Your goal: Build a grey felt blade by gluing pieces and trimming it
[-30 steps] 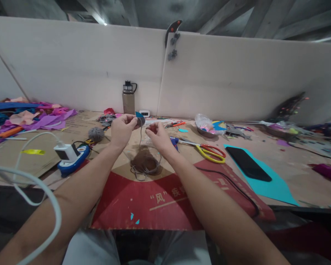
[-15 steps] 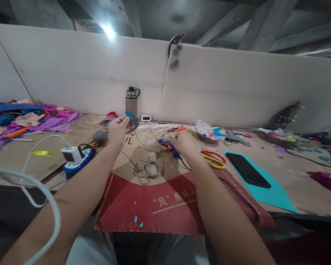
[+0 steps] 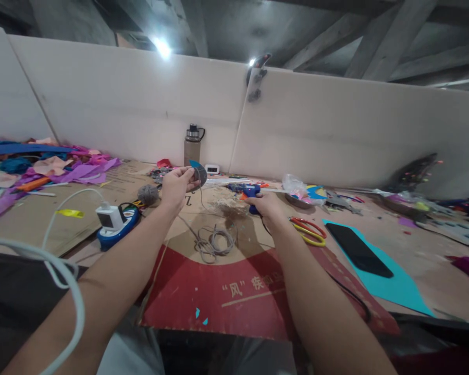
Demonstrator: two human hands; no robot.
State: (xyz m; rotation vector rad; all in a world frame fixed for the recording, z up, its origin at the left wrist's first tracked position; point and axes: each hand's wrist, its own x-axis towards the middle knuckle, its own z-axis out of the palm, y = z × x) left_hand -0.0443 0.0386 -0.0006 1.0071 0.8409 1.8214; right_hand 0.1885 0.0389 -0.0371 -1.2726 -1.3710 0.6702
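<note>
Here, grey disc [image 3: 200, 178] in pinched left grip [image 3: 175, 188], glue gun [image 3: 251, 191] in closed right grip [image 3: 270, 206].

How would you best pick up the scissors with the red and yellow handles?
Probably by the red and yellow handles, coming from the right: their loops stick out there, while the blades are hidden behind the right arm. The right hand holds a blue glue gun, so it isn't free.

- A bottle [image 3: 192, 152] is stood before the far partition [image 3: 140, 104].
- Coloured scraps [image 3: 52, 165] are heaped at left.
- A black phone [image 3: 358, 250] is laid on a turquoise sheet [image 3: 408, 295] at right.
</note>
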